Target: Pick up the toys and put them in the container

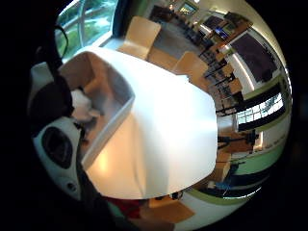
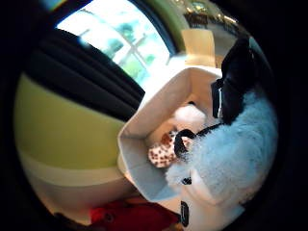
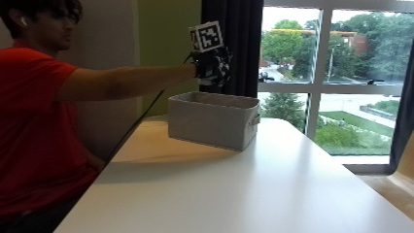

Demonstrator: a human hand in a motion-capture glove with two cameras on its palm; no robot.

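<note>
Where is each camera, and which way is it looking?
Outside view: sits across the white table, facing the person, the grey container and the window; shows the arm and the gloved right hand above the container.
Thumb side palm view: looks from the palm into the container at a white fluffy toy and a spotted toy; black straps show.
Little finger side palm view: looks over the container and table towards chairs.
All share the container.
</note>
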